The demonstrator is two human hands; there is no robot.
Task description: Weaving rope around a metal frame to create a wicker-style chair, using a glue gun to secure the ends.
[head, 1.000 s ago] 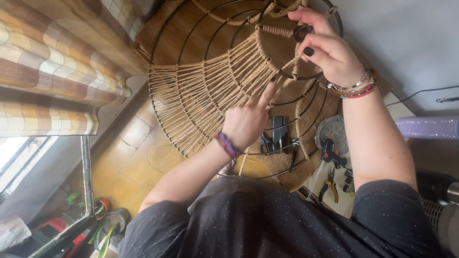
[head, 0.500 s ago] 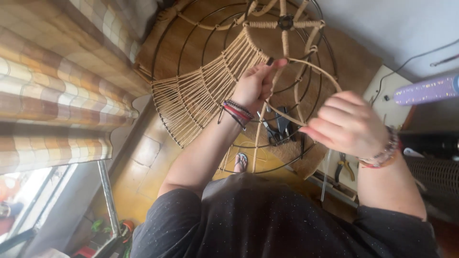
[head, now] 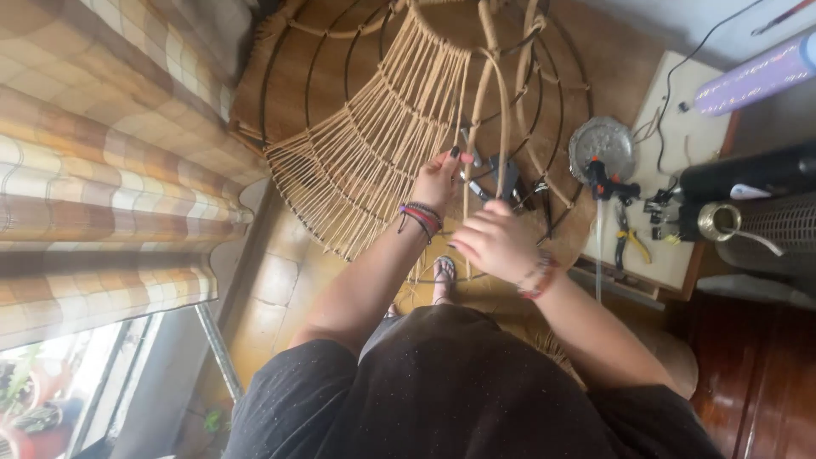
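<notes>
Checked curtains [head: 93, 170] hang along the left above a tiled floor [head: 272, 280], with a small bench [head: 671, 246] on the right. One wire lampshade frame [head: 425, 110], partly woven with pale cord, stands ahead of the person. Left hand [head: 438, 177] is half open, fingertips pressed on the woven cord. Right hand [head: 493, 242] is curled closed around one loose cord strand [head: 503, 127] running up the frame. Two hands, one pair of pliers [head: 627, 238] on the bench.
</notes>
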